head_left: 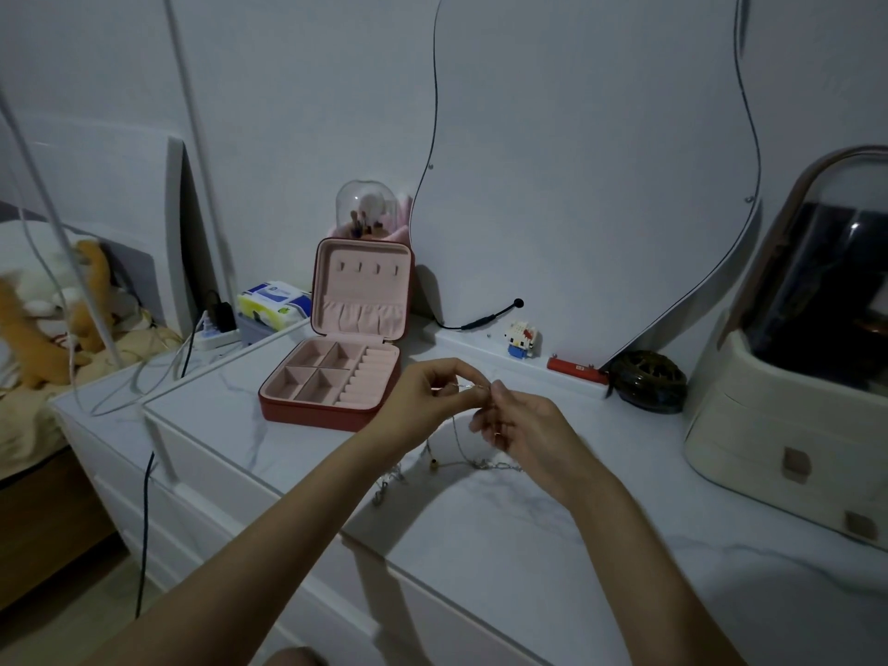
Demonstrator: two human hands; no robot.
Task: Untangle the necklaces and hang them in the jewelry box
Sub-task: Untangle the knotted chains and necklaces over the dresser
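Both hands were up just in front of the jewelry box (336, 372): left hand (427, 394) and right hand (521, 427), each grip pinching the necklaces (461, 461), a tangle trailing onto the worktop (528, 545). One box, lid open, four hooks.

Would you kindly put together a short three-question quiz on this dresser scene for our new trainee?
1. True or false: the jewelry box stands open, with no necklace on the hooks in its lid.
2. What do the left hand and right hand pinch between them?
A. a thin chain
B. a ring
C. a brush
3. Where does the rest of the tangled necklaces lie?

Key
1. True.
2. A.
3. It hangs below the hands and down onto the marble-patterned dresser top, to the right of the box.
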